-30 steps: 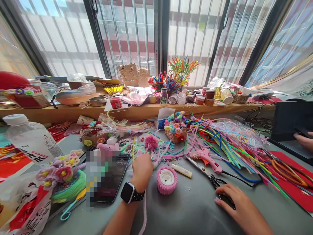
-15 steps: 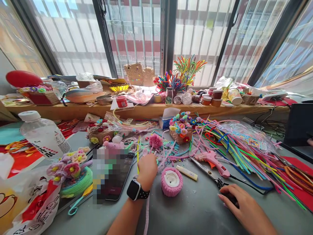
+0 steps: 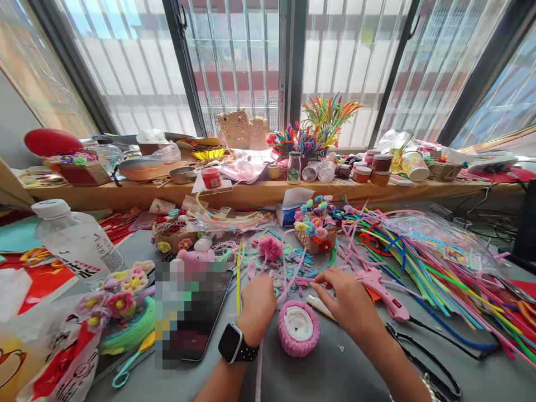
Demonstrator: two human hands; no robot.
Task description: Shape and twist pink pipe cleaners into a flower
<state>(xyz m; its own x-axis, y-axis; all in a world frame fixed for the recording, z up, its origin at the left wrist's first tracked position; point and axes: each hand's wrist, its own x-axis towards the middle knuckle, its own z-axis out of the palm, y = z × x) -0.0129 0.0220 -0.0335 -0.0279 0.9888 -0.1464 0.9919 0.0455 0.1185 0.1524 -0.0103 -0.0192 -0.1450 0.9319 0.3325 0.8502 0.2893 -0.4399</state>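
Note:
My left hand (image 3: 257, 307), with a watch on the wrist, is closed around the thin stem of a fluffy pink pipe-cleaner flower (image 3: 270, 248), which stands up above the fist. My right hand (image 3: 345, 296) reaches over the scraps, fingers bent and apart, holding nothing I can see. Its fingertips are close to pink pipe-cleaner pieces (image 3: 302, 281). Between my hands stands a ribbed pink pot (image 3: 298, 340) with a white lining. A cream glue-stick-like tube (image 3: 319, 307) is partly covered by my right hand. Black-handled scissors (image 3: 435, 363) lie beside my right forearm.
A pink glue gun (image 3: 387, 296) with a black cord lies to the right, near many loose pipe cleaners (image 3: 427, 262). At the left are a phone (image 3: 209, 312), a plastic bottle (image 3: 75, 240) and a green flower pot (image 3: 129, 329). A flower basket (image 3: 316, 240) stands behind.
My right hand has let go of the scissors and moved left and forward to the scraps. My left hand still holds the pink flower. The view has shifted slightly.

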